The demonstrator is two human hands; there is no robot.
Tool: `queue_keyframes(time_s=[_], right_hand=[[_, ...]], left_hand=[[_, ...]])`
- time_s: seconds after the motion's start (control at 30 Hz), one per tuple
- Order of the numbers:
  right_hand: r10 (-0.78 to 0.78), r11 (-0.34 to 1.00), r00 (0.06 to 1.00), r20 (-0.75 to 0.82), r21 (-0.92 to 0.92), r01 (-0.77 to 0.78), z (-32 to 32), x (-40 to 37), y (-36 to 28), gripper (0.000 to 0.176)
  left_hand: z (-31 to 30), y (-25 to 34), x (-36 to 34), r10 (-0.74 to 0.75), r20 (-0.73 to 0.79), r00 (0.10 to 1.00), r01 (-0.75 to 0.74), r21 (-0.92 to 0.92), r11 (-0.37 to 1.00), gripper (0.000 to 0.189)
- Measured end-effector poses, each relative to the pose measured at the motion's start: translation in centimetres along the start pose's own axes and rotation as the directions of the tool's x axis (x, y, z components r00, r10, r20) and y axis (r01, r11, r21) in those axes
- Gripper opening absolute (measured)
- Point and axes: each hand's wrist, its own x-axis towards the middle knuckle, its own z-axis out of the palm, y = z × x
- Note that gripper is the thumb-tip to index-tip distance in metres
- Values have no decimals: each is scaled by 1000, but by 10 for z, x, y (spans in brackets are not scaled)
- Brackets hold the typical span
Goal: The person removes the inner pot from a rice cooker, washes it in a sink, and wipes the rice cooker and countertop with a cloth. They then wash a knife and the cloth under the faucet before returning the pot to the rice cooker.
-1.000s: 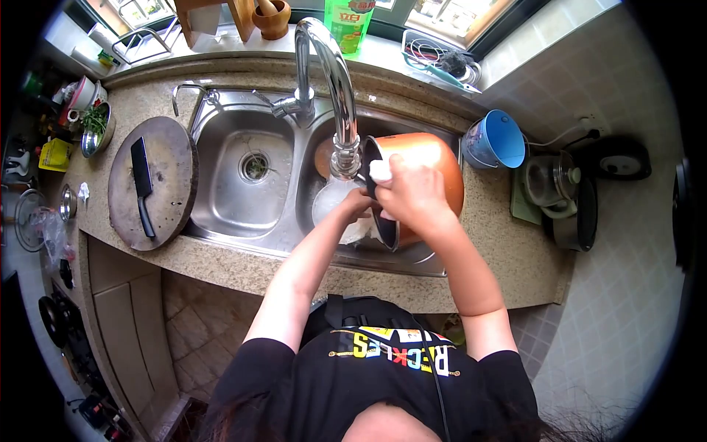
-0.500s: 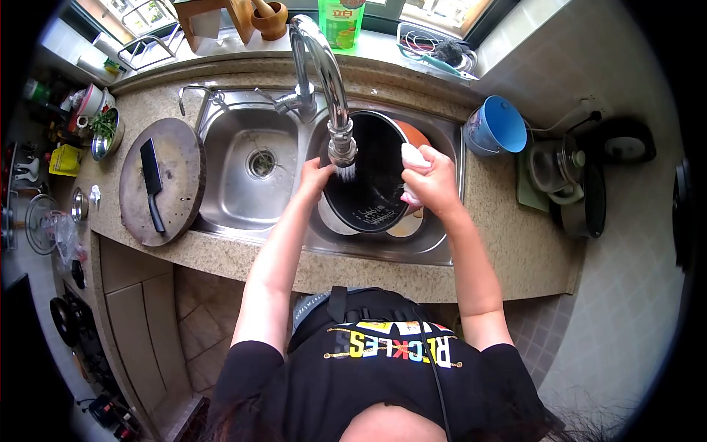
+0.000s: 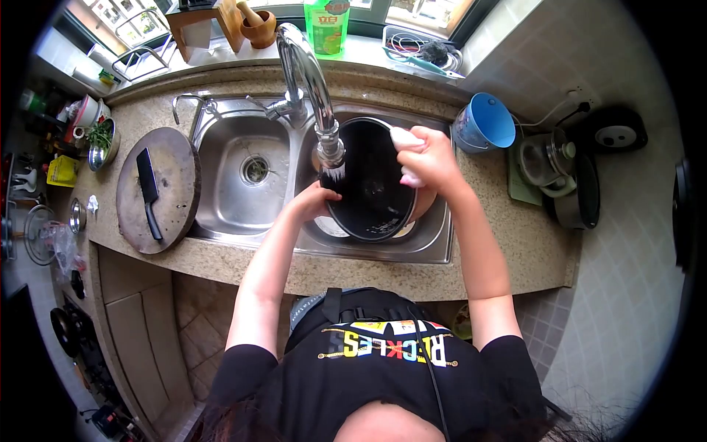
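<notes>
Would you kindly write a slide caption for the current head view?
Left hand grips a pot under a running faucet; right hand holds a pale cloth at the pot's rim.

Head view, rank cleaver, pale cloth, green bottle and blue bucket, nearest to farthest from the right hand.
1. Pale cloth, in the right hand.
2. Blue bucket, right of the sink.
3. Green bottle, on the windowsill.
4. Cleaver, on the round board at left.

Room over L basin (image 3: pixel 228 188), but faucet (image 3: pixel 321 107) hangs o/ pot (image 3: pixel 372 184) at L.
</notes>
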Motion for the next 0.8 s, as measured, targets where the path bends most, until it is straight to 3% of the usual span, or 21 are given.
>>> queue_keyframes(time_s=[0.03, 0.07, 0.1, 0.17, 0.27, 0.33, 0.5, 0.57, 0.6, 0.67, 0.77, 0.8], right_hand=[[134, 989, 991, 10, 59, -134, -6, 11, 18, 11], [235, 927, 969, 70, 285, -245, -9, 13, 22, 6], [190, 931, 980, 64, 304, -200, -8, 24, 58, 4], [242, 834, 955, 175, 465, -296, -3, 21, 82, 7], [334, 767, 916, 222, 502, -401, 21, 16, 108, 13], [392, 755, 883, 259, 457, -470, 36, 10, 110, 18], [365, 889, 921, 139, 240, -389, 71, 7, 117, 40], [169, 980, 983, -78, 122, -159, 82, 8, 106, 44], [133, 985, 987, -95, 123, -121, 86, 6, 101, 45], [30, 988, 998, -46, 153, -23, 98, 5, 88, 47], [47, 972, 985, 167, 217, -84, 118, -2, 65, 49], [14, 986, 985, 172, 162, -43, 129, -4, 64, 49]], left_hand=[[0, 5, -10, 30, -1, 1000, -30, -6, 1000, 47], [3, 13, -20, 31, -3, 1000, -31, -5, 1000, 47], [9, 24, -33, 34, -96, 995, -28, 63, 998, 51], [18, 43, -54, 50, -193, 980, -25, 132, 991, 56], [22, 61, -74, 111, -237, 965, -21, 350, 936, 68], [25, 70, -93, 165, -257, 952, -50, 399, 915, 70], [2, 76, -114, 292, -356, 888, -67, 528, 847, 77], [1, 80, -121, 278, -377, 884, -48, 517, 855, 77], [0, 82, -124, 264, -388, 883, -36, 505, 862, 78], [-3, 80, -125, 270, -392, 879, -46, 495, 867, 78], [-4, 77, -127, 263, -399, 878, -44, 480, 876, 78], [-4, 76, -127, 253, -403, 879, -35, 475, 879, 78]])
